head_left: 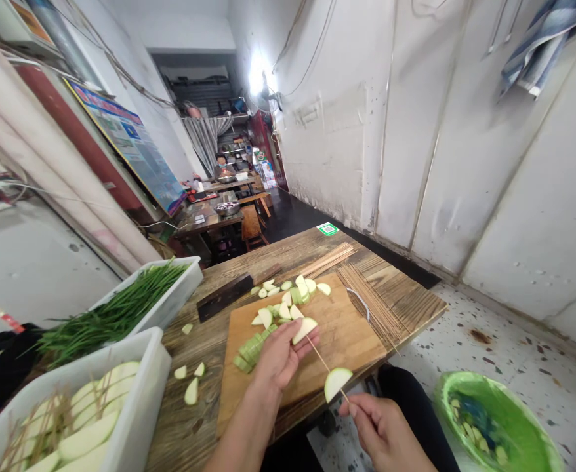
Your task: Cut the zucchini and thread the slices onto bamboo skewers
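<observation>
My left hand [282,351] pinches a pale half-round slice [304,330] with green skin, which looks like zucchini, above the cutting board. Between finger and thumb, my right hand [384,429] grips a thin bamboo skewer [320,354] near its lower end. One half-round slice [338,384] is threaded on it close to these fingers. The skewer's far end meets the slice in my left hand; whether it has pierced it I cannot tell. On the wooden cutting board [351,344] lie cut slices [266,317] and a row of green pieces [249,351], partly behind my left hand.
A dark cleaver [225,296] lies behind the board. Bare skewers [371,301] are spread on the table's right side. At left stand a white tray [163,367] of skewered slices and another tray [189,267] of green stalks. A green-lined bin [524,419] stands on the floor. A person sits far back.
</observation>
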`<state>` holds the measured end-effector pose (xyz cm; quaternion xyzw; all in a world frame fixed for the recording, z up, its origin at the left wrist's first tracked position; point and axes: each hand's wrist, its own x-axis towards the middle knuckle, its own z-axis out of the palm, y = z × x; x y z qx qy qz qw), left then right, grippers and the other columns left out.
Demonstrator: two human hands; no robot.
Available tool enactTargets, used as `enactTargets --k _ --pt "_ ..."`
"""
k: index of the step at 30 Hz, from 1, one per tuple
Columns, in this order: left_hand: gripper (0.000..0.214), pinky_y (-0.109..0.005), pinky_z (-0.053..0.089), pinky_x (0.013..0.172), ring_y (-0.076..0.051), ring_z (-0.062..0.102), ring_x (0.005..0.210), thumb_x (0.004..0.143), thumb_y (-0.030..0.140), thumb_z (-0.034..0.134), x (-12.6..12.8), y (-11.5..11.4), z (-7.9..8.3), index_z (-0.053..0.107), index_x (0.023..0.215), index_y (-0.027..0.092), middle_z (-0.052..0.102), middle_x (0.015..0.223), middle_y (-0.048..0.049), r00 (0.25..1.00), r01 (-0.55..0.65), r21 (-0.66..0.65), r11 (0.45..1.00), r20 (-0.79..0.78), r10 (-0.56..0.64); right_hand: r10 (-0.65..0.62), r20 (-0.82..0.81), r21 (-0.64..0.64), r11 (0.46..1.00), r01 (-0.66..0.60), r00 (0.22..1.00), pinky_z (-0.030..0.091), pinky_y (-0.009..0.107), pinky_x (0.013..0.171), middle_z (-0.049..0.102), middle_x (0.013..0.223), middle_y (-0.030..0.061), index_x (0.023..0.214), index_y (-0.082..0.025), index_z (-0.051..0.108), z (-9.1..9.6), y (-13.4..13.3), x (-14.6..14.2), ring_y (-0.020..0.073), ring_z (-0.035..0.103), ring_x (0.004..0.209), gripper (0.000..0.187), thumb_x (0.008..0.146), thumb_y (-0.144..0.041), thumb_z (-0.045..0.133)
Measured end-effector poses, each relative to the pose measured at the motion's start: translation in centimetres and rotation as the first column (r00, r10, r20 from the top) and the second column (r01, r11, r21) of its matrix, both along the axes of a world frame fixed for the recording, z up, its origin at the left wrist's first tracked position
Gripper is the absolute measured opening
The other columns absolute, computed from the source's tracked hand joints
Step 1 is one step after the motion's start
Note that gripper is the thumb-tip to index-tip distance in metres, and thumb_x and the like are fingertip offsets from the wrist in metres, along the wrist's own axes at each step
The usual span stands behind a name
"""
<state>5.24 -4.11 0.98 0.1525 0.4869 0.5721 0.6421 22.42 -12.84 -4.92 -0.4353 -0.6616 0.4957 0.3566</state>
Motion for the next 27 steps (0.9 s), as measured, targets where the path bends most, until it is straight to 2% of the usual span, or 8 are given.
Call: enactTargets --k 7,16,22,27 --pt "0.003 -0.041 0.055 0.076 -0.024 0.068 0.076 0.079 0.008 0.056 0.4 0.0 0.0 0.058 0.079 0.011 0.070 0.080 -0.0106 0.999 0.024 0.000 1.000 -0.025 -0.024 -0.018 0.031 0.029 0.999 0.018 0.999 0.021 0.021 0.039 0.025 0.050 -0.0081 0.079 -0.015 0.055 0.7 -0.1 0.0 0.0086 0.026 0.042 0.036 0.093 -0.039 0.033" --pt "0.004 -0.040 0.056 0.076 -0.024 0.068 0.078 0.077 0.010 0.059 0.9 -0.2 -0.7 0.058 0.081 0.010 0.070 0.081 -0.0113 0.999 0.049 -0.027 0.998 0.010 -0.049 -0.075 0.003 0.031 0.997 0.075 0.997 0.021 0.021 0.039 0.024 0.049 -0.0083 0.080 -0.014 0.056 0.5 0.1 -0.4 0.0090 0.026 0.042 0.036 0.093 -0.040 0.034" --pt "0.006 -0.040 0.056 0.073 -0.025 0.068 0.076 0.077 0.011 0.059 1.2 -0.4 -0.4 0.056 0.083 0.010 0.069 0.081 -0.0125 0.999 0.048 -0.030 0.998 0.028 -0.047 -0.079 -0.034 0.037 0.996 0.081 0.996 0.020 0.021 0.040 0.023 0.050 -0.0079 0.079 -0.015 0.055 0.7 0.2 -0.7 0.0096 0.025 0.043 0.037 0.092 -0.043 0.034" --pt "0.005 -0.040 0.056 0.074 -0.024 0.068 0.077 0.078 0.011 0.058 1.5 -0.4 -0.1 0.055 0.083 0.011 0.069 0.081 -0.0116 0.998 0.053 -0.012 0.999 0.020 -0.052 -0.135 -0.040 0.051 0.989 0.136 0.990 0.021 0.021 0.040 0.025 0.050 -0.0074 0.075 -0.017 0.054 1.3 0.3 -1.0 0.0098 0.026 0.044 0.036 0.092 -0.043 0.035"
